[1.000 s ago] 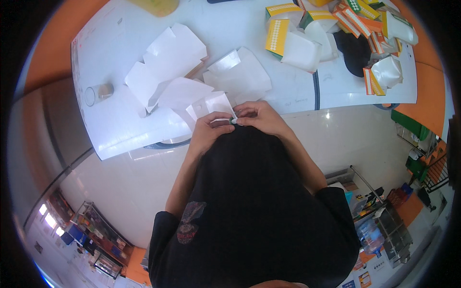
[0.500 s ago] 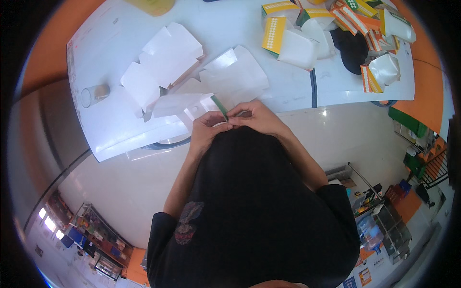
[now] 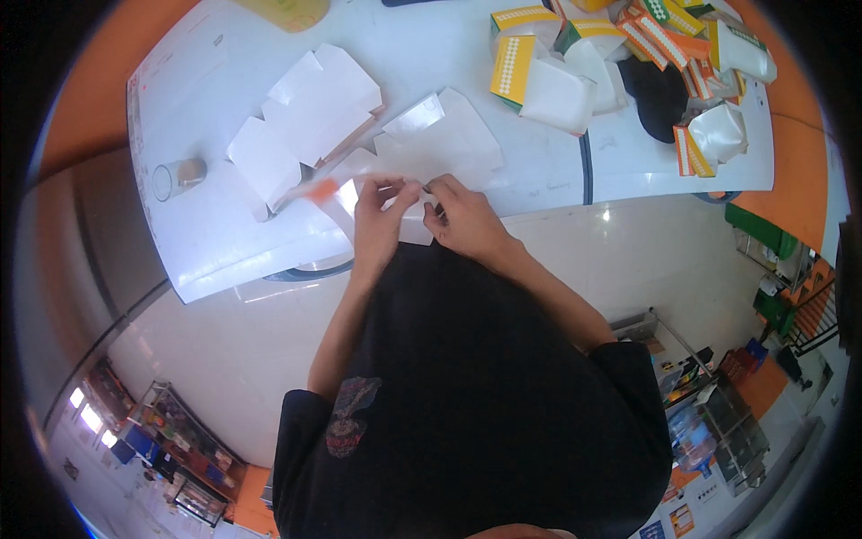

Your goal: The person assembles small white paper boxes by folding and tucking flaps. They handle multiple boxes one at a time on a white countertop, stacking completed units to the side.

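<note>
At the table's near edge, a white card carton piece (image 3: 415, 233) with a blurred orange patch is between my two hands. My left hand (image 3: 377, 220) pinches it, thumb and fingers pressed together near its top. Close beside it, my right hand (image 3: 467, 220) has its fingers curled in a pinch on the carton's right side. Beyond my hands lie flat white carton blanks (image 3: 440, 135). Another stack of flat white blanks (image 3: 323, 101) lies farther left.
Folded cartons (image 3: 558, 94) in white, yellow, green and orange pile up at the table's far right, around a black item (image 3: 654, 101). A clear glass (image 3: 178, 179) lies on the table (image 3: 202, 251) at left. A yellow container (image 3: 285, 11) stands at the far edge.
Both hands have moved slightly away from my body. The carton piece has turned: its green strip no longer shows, and an orange patch now appears to the left of my left hand.
</note>
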Demonstrator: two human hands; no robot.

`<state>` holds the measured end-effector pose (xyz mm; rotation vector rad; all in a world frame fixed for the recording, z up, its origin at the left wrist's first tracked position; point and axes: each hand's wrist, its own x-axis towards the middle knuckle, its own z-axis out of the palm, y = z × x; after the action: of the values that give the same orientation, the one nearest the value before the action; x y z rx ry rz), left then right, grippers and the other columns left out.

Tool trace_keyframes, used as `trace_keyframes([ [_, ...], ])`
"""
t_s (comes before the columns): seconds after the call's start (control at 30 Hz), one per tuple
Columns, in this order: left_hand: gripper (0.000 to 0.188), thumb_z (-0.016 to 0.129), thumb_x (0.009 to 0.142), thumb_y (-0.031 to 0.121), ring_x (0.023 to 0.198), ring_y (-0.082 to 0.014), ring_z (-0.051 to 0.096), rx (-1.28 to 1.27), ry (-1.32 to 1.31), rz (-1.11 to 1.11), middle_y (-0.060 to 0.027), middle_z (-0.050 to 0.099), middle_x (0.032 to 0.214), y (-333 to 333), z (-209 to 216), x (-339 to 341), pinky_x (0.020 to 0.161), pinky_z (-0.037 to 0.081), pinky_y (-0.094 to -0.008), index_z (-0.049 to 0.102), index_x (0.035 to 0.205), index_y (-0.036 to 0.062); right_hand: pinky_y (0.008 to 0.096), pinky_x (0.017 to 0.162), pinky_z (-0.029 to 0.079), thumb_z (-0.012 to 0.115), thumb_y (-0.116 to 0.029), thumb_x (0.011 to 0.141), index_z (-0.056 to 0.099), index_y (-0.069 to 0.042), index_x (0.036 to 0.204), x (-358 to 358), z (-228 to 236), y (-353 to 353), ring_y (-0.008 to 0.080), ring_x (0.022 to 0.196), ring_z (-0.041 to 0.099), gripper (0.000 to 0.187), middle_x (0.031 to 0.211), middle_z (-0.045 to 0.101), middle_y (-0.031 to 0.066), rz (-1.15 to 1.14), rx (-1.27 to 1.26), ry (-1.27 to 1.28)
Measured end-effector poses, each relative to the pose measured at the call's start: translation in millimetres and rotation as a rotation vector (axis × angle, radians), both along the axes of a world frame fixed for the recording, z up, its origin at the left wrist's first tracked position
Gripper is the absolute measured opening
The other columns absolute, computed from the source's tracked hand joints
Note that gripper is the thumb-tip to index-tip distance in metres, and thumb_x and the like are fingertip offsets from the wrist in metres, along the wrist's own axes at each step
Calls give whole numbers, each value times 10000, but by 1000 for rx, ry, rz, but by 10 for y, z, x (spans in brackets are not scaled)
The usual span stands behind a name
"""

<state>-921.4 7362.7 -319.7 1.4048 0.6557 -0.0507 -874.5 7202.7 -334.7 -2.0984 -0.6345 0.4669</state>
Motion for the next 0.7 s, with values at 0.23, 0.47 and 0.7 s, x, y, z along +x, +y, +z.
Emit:
trace_keyframes([
  [0.23, 227, 716, 960, 82, 952, -187, 698, 81, 9, -2, -128, 723, 1051, 66, -69, 134, 861, 577, -315, 677, 1135, -58, 446, 699, 589, 676, -57, 894, 656, 4, 1193, 13, 16, -2, 359, 793, 712, 306, 1082, 669, 171, 131, -127, -114],
  [0.47, 209, 744, 936, 62, 990, -159, 707, 217, 87, -105, -103, 764, 1046, 155, -102, -86, 900, 540, -295, 735, 1121, -34, 331, 746, 604, 767, -80, 901, 710, -26, 1190, 214, -28, -56, 212, 871, 734, 299, 1051, 735, 126, -191, 237, 312],
  [0.7, 248, 774, 917, 60, 1024, -166, 714, 72, 45, -92, -100, 770, 1083, 49, -146, -162, 951, 537, -307, 739, 1144, -32, 336, 818, 597, 763, -110, 916, 726, -3, 1157, 149, -155, -83, 219, 926, 734, 266, 1038, 753, 140, -269, 257, 426],
])
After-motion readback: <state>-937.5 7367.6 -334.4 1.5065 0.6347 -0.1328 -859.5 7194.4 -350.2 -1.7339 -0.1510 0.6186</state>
